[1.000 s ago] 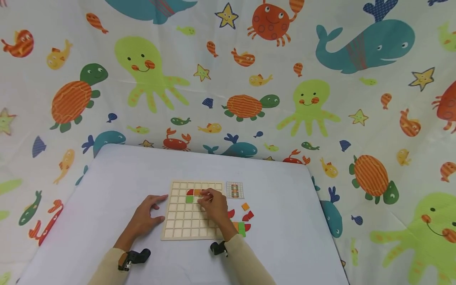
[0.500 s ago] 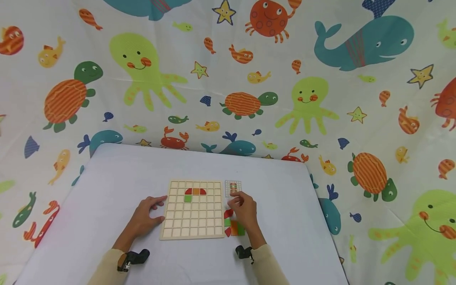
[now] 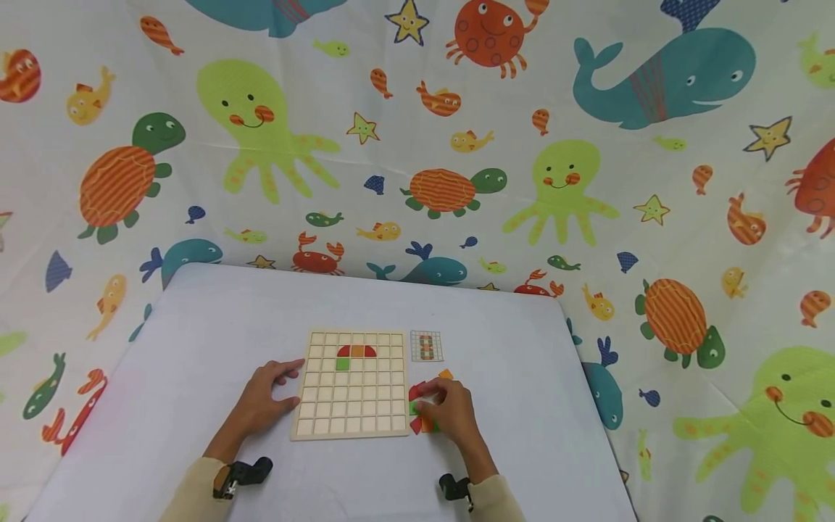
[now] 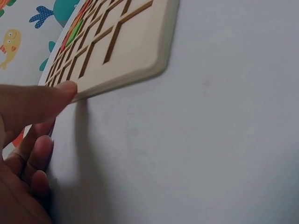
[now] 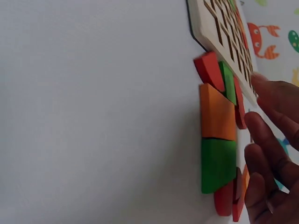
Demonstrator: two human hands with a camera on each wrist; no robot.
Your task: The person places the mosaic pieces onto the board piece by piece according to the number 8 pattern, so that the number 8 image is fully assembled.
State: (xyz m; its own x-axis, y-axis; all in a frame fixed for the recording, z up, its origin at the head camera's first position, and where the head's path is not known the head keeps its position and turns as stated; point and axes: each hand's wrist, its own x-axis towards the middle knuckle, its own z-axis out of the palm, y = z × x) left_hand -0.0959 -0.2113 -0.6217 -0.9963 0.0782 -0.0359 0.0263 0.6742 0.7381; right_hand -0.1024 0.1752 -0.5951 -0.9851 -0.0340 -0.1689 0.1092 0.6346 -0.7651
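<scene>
I see right hand (image 3: 449, 412) over loose blocks (image 5: 217, 140) just off grid board's (image 3: 352, 384) right edge, fingers curled, grip hidden, can't tell. Left hand (image 3: 261, 397) fingers spread, thumb on board's left edge. Risk: a nudge scatters tiles or shifts board.

My left hand (image 3: 261, 401) lies flat, fingers relaxed and spread, thumb stretched forward. My right hand (image 3: 449, 411) hovers palm-down, fingers loosely curled, holding nothing.

The pale wooden grid board (image 3: 352, 384) holds red, orange and green tiles (image 3: 355, 353), loose red, orange and green pieces (image 5: 217, 140) lie on the white table (image 3: 196, 326).
</scene>
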